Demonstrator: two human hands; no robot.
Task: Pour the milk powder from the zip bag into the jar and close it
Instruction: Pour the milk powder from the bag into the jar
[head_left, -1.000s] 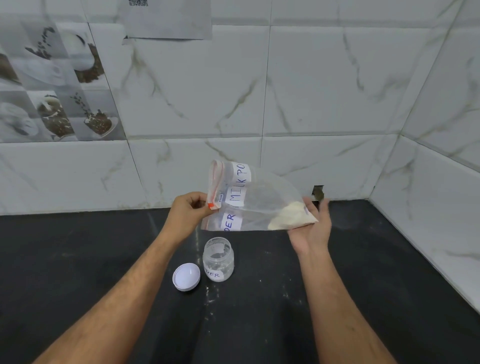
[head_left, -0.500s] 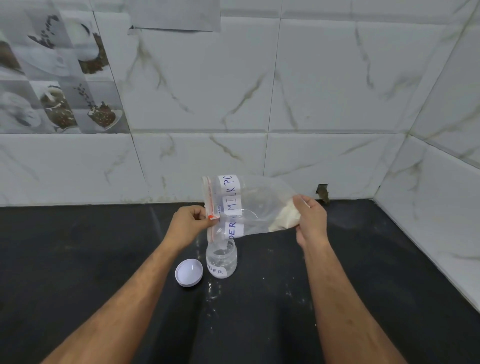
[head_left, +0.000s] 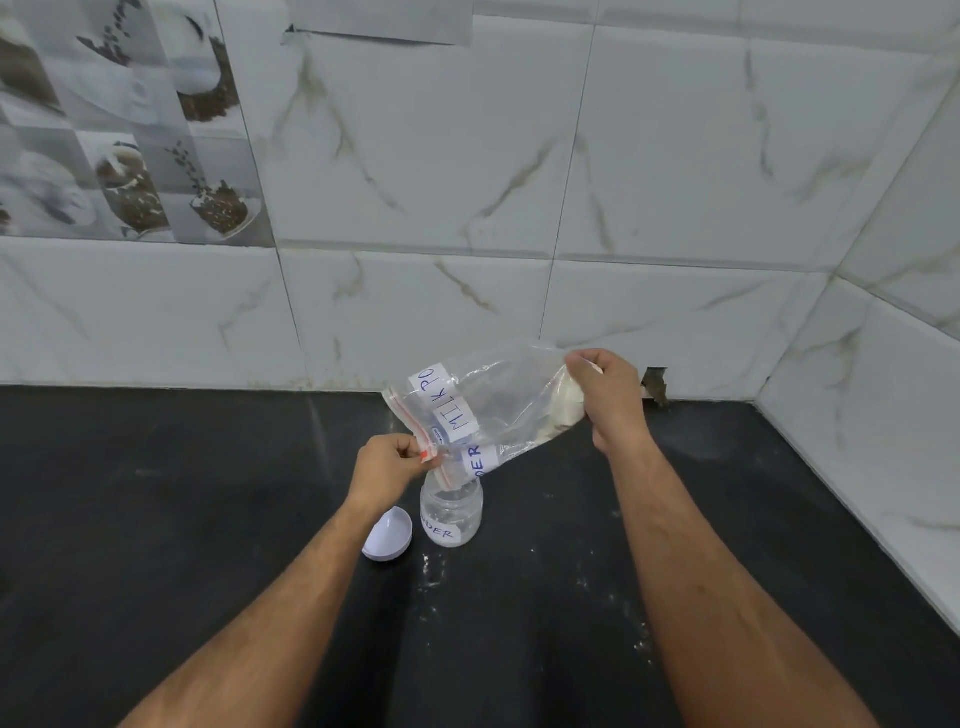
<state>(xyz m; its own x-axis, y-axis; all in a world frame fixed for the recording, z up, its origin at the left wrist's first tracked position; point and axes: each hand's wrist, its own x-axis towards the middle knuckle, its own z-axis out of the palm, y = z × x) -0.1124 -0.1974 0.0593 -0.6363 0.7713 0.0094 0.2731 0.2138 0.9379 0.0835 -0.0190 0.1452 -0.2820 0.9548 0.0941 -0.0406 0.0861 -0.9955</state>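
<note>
Head view. Black countertop (head_left: 156, 545) carries the setup, w/ specks of spilled powder just in front of the jar.

Zip bag (head_left: 488, 410) is held off the counter, tilted: sealed bottom high at the R grip, red zip mouth low at the L grip, lower mouth corner right over the jar opening, maybe just inside (can't tell). Tilt presumably so powder runs downhill toward the mouth.

R hand (head_left: 615, 400) has fingers curled round the bunched bottom end of the bag, raised. Gathering the film there prob. keeps the load from hanging back in a corner.

L hand (head_left: 392, 465) pinches the zip edge near its lower corner, thumb vs fingers, tight. Judged as steering the spout.

Milk powder (head_left: 566, 408) sits as a pale lump just below the R grip, i.e. at the far end from the mouth. Pour looks barely begun.

Jar (head_left: 451, 514) stands upright directly under the L pinch, open, near empty, so still to be filled.

Lid (head_left: 388, 535) lies inside-up on the counter, below the L grip and just beside the jar, handy for closing.
</note>
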